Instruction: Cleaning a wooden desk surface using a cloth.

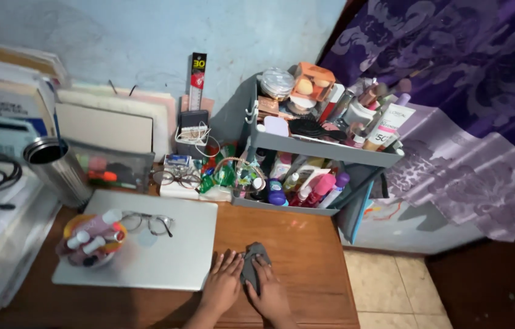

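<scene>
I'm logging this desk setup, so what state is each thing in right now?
Laptop: lid closed, lying flat.
Eyeglasses: unfolded, resting on the laptop.
Grey cloth: crumpled on the table.
Left hand: flat beside the cloth.
Right hand: pressing on the cloth.
Steel tumbler: uncovered, upright.
Shelf organiser: full.

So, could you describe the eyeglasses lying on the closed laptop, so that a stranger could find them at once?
Start at the wooden desk and find the closed silver laptop on its left half. The eyeglasses lie flat on the lid, beside a small bowl of little bottles. Unlike the second pair of glasses on the white box further back, this pair rests directly on the laptop.
</scene>
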